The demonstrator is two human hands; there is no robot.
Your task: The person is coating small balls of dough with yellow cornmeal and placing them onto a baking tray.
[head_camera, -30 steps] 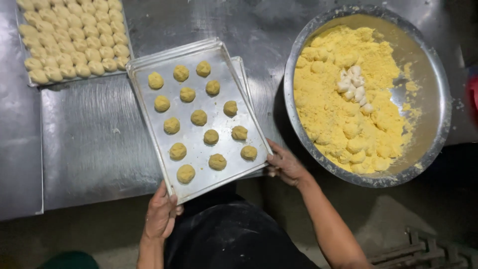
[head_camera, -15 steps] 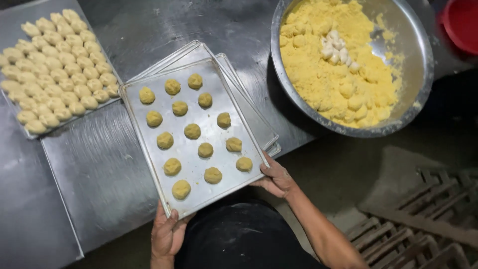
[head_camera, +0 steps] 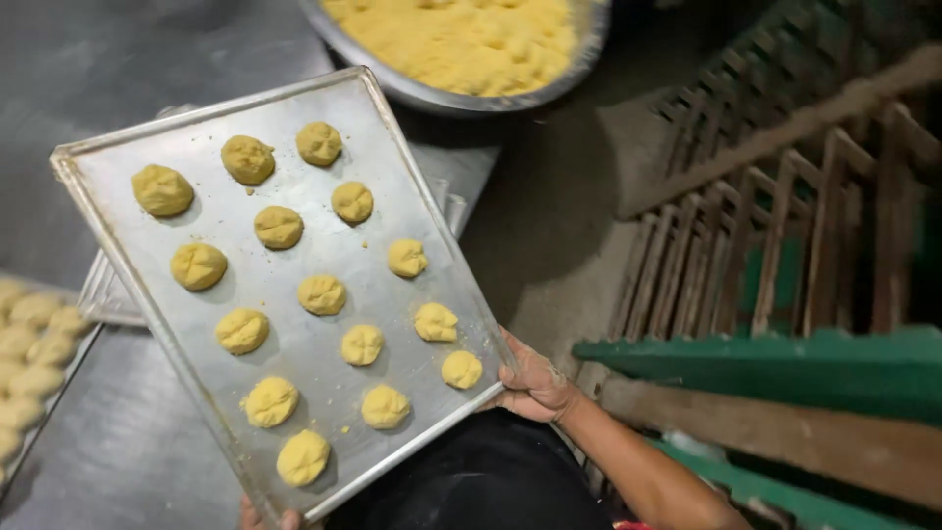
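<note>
A rectangular metal baking tray (head_camera: 294,294) carrying rows of round yellow dough balls (head_camera: 322,293) sits lifted between the hands, right hand (head_camera: 535,385) grasping its near-right corner, left hand (head_camera: 265,516) gripping its near edge, above the steel worktop (head_camera: 118,451).

steel table (head_camera: 147,432), dough bowl (head_camera: 461,98), filled tray (head_camera: 29,393)
</note>
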